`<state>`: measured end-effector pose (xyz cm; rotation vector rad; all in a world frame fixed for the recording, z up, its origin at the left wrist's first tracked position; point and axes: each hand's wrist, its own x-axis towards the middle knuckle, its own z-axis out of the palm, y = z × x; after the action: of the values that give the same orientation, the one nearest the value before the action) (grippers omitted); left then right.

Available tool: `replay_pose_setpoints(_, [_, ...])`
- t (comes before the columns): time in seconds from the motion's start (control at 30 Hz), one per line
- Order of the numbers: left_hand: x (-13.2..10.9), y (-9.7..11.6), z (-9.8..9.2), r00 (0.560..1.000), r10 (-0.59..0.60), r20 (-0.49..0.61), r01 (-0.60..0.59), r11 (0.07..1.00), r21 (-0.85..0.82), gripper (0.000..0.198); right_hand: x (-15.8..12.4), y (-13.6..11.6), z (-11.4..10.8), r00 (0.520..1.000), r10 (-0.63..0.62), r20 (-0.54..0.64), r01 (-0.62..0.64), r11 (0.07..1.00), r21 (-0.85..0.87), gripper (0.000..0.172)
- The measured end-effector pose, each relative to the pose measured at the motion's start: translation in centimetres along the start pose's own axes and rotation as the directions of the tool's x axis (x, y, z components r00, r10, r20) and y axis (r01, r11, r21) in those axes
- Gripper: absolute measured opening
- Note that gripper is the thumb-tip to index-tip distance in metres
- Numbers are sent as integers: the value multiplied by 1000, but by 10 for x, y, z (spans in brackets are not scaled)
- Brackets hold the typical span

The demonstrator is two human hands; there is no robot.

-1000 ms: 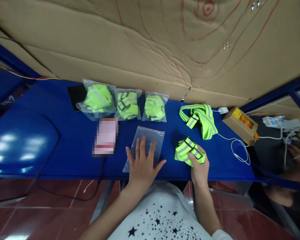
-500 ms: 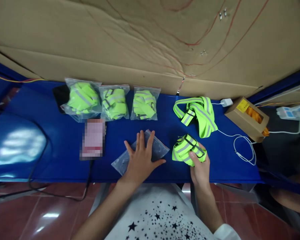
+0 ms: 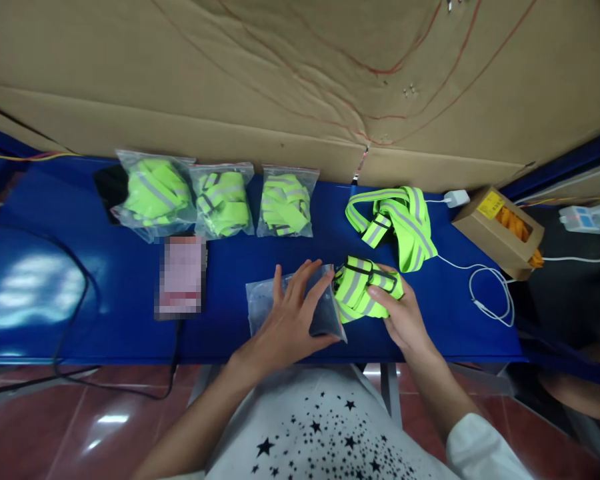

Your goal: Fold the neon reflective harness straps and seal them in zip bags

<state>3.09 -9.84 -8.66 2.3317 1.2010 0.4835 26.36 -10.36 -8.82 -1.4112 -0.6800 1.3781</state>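
A clear plastic zip bag [image 3: 265, 300] lies on the blue table with its red-edged mouth facing right. My left hand [image 3: 293, 313] grips it, thumb and fingers bowed around the two corners of the mouth, which gapes a little. In my right hand [image 3: 403, 310] is a folded bundle of neon-yellow reflective strap [image 3: 355, 283] with grey stripes and black buckles. The bundle's left end meets the bag's mouth; whether it has entered is hard to see. Behind it lies a loose neon-yellow reflective strap [image 3: 405, 223].
Three filled zip bags [image 3: 155, 190] [image 3: 225, 207] [image 3: 286, 203] stand in a row at the back left, near a blurred-out phone-like device [image 3: 181, 277]. On the right are a white cable [image 3: 485, 270], a charger plug [image 3: 457, 198] and a cardboard box [image 3: 505, 240]. A cardboard wall [image 3: 180, 73] rises behind.
The zip bag has turned so its mouth faces right, and my left hand has curled from flat to gripping its edges. My right hand has brought the strap bundle left to the mouth.
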Motion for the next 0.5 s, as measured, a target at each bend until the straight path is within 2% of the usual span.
replay_pose_setpoints(0.1, [1,-2,9,1000,-10,-4,9,999,-49,129,0,0,2,999,-15,-29,15,1000,-2,54])
replay_pose_setpoints(0.17, [0,-3,12,1000,-29,-11,29,998,-57,124,0,-3,1,996,-9,-91,12,999,43,59])
replay_pose_setpoints(0.27, [-1,-2,11,999,-41,-22,40,998,-51,105,-2,-9,-2,990,0,-139,16,993,114,63])
replay_pose_setpoints(0.33, [-1,-2,10,999,-31,-41,29,999,-43,96,-3,-11,-2,993,-9,-118,21,995,99,62])
replay_pose_setpoints(0.5, [0,-2,13,993,11,-122,-10,1000,11,105,-4,-11,-1,999,-34,22,37,990,-139,52])
